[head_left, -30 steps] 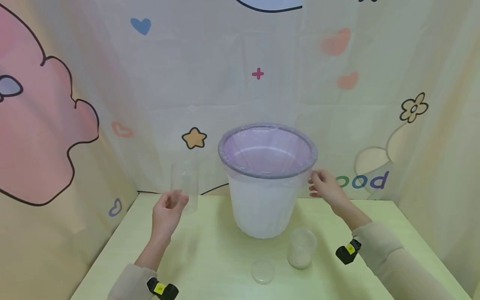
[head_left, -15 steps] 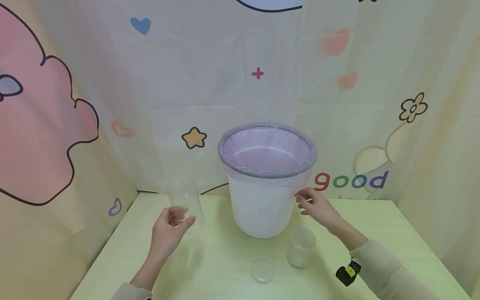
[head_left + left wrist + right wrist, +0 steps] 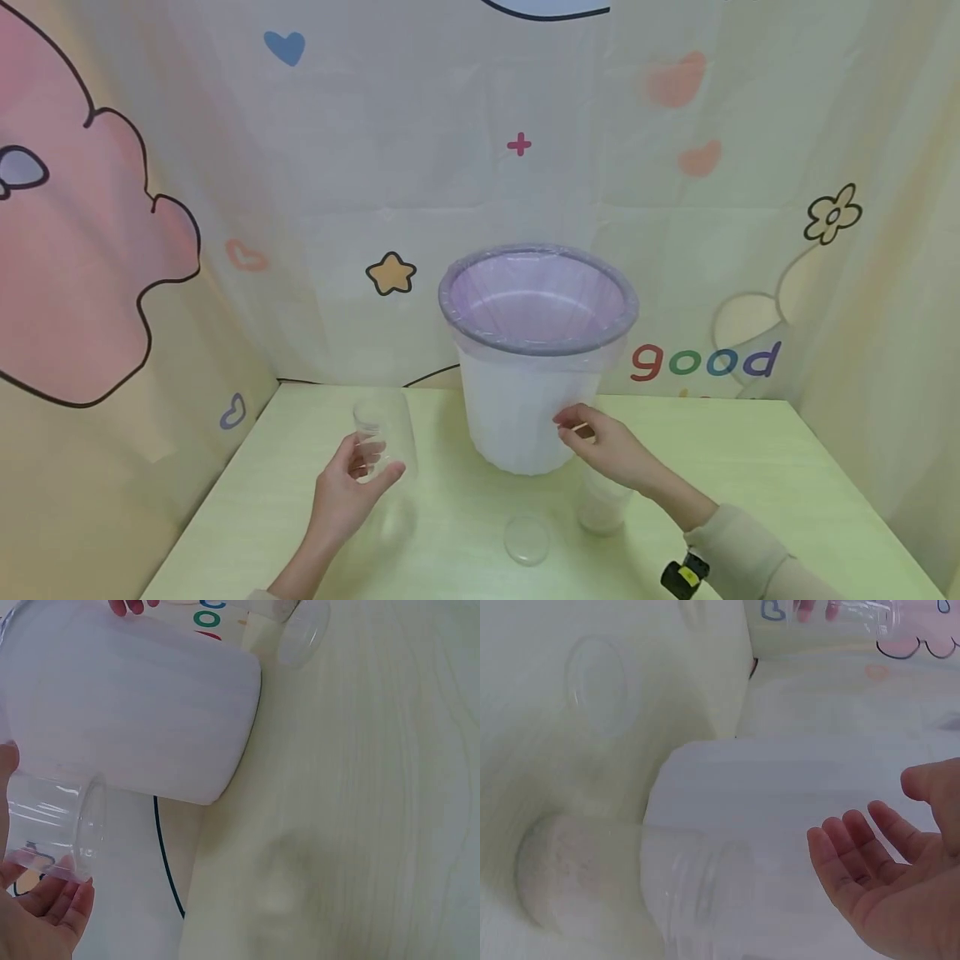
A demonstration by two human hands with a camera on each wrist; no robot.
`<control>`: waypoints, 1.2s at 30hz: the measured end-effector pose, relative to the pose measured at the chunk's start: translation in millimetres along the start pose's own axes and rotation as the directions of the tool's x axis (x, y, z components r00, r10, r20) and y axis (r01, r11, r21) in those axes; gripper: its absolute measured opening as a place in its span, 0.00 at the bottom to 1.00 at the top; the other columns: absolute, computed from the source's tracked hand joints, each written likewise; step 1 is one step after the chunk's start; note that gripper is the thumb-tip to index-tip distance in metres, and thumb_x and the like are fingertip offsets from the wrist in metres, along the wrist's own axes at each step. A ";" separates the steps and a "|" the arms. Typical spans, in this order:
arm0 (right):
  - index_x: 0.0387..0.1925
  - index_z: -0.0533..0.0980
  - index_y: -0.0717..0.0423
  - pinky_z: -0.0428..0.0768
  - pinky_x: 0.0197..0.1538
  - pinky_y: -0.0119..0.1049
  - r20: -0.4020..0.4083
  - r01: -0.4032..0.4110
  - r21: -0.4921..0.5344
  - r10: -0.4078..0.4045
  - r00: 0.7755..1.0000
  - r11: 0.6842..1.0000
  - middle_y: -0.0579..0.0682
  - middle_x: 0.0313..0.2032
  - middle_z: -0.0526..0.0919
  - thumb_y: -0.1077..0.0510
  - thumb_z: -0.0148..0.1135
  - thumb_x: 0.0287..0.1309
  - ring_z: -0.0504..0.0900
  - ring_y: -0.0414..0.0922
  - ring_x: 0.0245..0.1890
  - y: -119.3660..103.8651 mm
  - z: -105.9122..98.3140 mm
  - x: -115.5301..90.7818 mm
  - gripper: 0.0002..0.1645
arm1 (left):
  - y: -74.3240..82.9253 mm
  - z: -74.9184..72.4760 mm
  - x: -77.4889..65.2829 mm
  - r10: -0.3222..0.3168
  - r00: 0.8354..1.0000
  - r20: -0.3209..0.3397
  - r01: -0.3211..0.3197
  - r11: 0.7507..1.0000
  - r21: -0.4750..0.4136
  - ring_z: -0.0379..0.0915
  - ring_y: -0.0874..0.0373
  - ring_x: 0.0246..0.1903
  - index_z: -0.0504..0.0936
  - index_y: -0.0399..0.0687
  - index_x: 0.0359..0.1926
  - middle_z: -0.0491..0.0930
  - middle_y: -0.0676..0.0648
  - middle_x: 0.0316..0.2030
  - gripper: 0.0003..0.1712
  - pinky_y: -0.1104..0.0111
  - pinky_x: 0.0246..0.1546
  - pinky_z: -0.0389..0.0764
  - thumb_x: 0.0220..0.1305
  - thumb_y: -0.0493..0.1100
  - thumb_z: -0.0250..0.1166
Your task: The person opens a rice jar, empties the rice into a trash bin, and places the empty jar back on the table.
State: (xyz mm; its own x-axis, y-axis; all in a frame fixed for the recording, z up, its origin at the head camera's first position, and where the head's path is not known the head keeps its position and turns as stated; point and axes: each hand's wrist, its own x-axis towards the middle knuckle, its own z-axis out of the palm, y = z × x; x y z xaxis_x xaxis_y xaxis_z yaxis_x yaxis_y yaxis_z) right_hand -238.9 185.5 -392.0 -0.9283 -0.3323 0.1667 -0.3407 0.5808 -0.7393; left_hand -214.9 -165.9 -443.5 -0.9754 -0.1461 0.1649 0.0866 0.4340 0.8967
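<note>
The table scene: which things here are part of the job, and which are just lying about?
Probably part of the job:
Clear jar, held in the left grip
Standing jar, partly hidden behind the right grip
Clear lid, flat on the table, likely a jar's

Probably just there:
Lined bin, though its part is unclear
Patterned curtain, behind everything

Up in the left hand (image 3: pixel 348 490), a clear, colourless cup (image 3: pixel 397 429), held aloft, slightly tilted! And here, just below the right hand (image 3: pixel 609 446), a clear jar (image 3: pixel 602 510) stands upright, pale contents low inside!
</note>
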 end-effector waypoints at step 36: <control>0.50 0.72 0.52 0.76 0.47 0.35 0.230 0.419 -0.232 -0.369 0.901 0.878 0.45 0.46 0.76 0.57 0.60 0.56 0.75 0.41 0.45 2.0 58.9 -31.6 0.19 | -33.9 50.9 -35.0 -0.030 0.981 0.194 0.025 0.999 0.028 0.73 0.52 0.44 0.71 0.50 0.53 0.76 0.47 0.51 0.35 0.62 0.43 0.76 0.44 0.50 0.74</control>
State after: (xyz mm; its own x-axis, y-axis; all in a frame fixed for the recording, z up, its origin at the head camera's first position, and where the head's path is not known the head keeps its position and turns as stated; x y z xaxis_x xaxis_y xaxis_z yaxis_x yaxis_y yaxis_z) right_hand -201.5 153.3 -437.2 -0.6761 -0.6845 0.2728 -0.7224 0.5429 -0.4283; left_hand -194.0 -130.3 -500.5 -0.9983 0.0160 0.0556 0.0568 0.4554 0.8885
